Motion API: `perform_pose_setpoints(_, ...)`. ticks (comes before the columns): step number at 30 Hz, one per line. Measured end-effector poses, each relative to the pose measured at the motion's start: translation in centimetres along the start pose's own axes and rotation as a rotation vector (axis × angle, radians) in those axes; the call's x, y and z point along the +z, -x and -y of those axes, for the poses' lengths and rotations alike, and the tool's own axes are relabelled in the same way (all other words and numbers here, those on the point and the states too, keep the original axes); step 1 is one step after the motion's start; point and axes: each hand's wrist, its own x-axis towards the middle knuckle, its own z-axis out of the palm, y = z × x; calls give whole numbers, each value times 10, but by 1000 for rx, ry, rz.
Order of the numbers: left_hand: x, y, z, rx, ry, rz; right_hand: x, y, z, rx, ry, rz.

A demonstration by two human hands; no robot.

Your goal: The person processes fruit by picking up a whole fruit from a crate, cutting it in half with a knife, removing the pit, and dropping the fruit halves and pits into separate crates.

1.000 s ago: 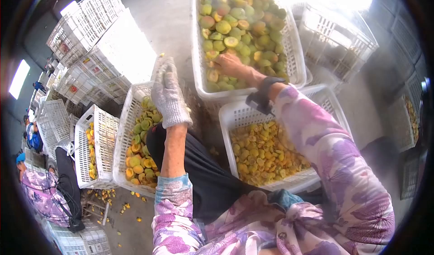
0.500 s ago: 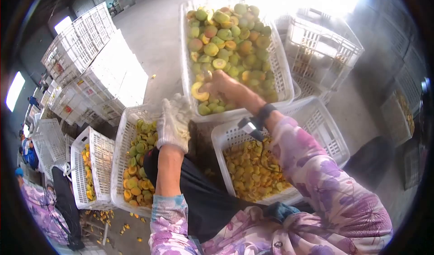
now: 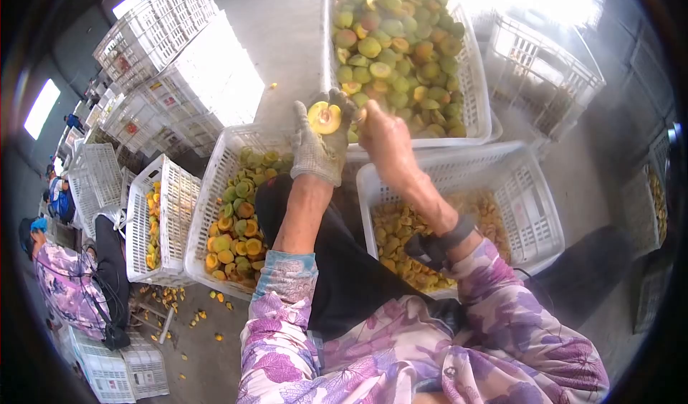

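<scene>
My left hand [image 3: 320,139], in a light work glove, holds a halved yellow fruit [image 3: 325,118], its cut face up and brown centre showing. Close on its right, my bare right hand [image 3: 387,139] is closed round a small tool that is mostly hidden. Beyond both hands stands a white crate [image 3: 476,81] of green and reddish fruit [image 3: 401,53]. Below my right forearm, another crate [image 3: 537,210] holds small yellow-brown pieces [image 3: 390,239]. Left of my left forearm, a third crate [image 3: 204,210] contains fruit halves [image 3: 240,207].
A narrow crate [image 3: 175,221] with orange pieces is at the left, near stacked white crates [image 3: 208,67]. More crates [image 3: 545,67] stand at the right. A co-worker in a floral sleeve [image 3: 68,275] sits at far left. Fruit scraps [image 3: 201,314] lie on the floor.
My right hand has moved back from the far crate to beside my left hand. My left hand, turned palm up, now shows a fruit half in it. The view has shifted.
</scene>
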Motion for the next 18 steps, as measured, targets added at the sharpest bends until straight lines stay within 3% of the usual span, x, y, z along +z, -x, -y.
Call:
perform_pose_setpoints(4, 16, 11, -6, -6, -103, 77, 8, 6, 9, 107, 129, 85)
perform_pose_setpoints(6, 28, 17, -8, -74, -26, -52, 11, 6, 11, 123, 139, 80)
perform_pose_setpoints(15, 32, 25, -5, 53, -144, -115, 16, 17, 18, 96, 195, 129)
perform_pose_setpoints(18, 25, 22, -6, -21, -124, -134, 22, 25, 17, 53, 64, 141)
